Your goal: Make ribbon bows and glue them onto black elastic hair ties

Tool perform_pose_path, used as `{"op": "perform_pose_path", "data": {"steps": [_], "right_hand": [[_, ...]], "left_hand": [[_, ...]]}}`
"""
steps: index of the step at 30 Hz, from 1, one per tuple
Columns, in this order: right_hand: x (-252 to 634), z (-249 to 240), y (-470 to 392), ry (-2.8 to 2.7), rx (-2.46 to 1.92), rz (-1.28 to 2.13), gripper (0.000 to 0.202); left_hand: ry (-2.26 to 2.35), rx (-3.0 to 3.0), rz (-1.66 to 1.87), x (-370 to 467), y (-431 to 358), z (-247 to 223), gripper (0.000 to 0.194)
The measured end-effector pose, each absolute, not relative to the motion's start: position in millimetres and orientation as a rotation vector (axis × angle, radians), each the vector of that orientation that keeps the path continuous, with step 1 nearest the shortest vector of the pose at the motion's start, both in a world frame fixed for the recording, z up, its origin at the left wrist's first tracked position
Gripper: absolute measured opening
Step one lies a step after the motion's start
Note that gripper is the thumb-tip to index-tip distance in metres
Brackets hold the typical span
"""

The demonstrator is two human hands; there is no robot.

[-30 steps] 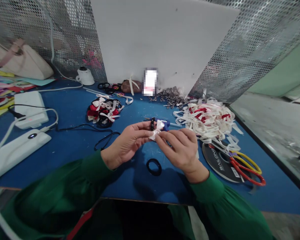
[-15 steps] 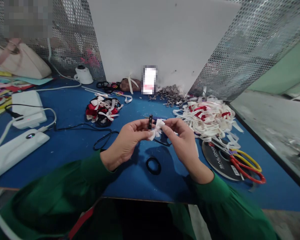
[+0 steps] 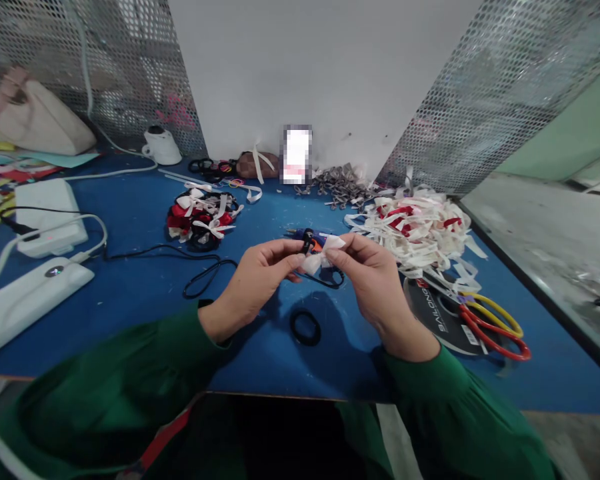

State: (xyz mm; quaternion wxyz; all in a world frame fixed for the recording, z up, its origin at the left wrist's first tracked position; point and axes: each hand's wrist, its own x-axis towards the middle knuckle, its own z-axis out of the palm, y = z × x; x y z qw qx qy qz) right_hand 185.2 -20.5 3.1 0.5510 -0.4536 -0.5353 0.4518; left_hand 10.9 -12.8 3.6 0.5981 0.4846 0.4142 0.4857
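- Above the blue tabletop (image 3: 130, 280), left hand (image 3: 253, 283) and right hand (image 3: 375, 283) both pinch a small white ribbon bow (image 3: 316, 261) against a black hair tie (image 3: 307, 241); bow held mid-air between fingertips
- Best handling, judged: keep bow centred on tie; press firmly, fingers off the knot
- Spare black hair tie (image 3: 305, 327) lies below hands; ribbon pile (image 3: 420, 230), scissors (image 3: 490, 327) to the right

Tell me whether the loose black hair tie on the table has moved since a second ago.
No. The black hair tie lies at the same spot beside the black spool; only the camera shifted slightly.
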Motion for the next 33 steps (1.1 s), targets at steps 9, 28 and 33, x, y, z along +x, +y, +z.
{"op": "perform_pose_path", "data": {"steps": [9,28,33], "right_hand": [[189,5,-20,-1.359,-1.021,1.133,0.014],[183,-6,-19,-1.34,-1.052,0.943,0.013],[181,-6,-20,-1.343,-1.094,0.934,0.016]], "left_hand": [[1.007,1.176,1.072,10,-14,5,0.024],[1.033,1.332,1.071,9,-15,1,0.021],[0.973,1.457,1.104,10,-17,1,0.019]]}}
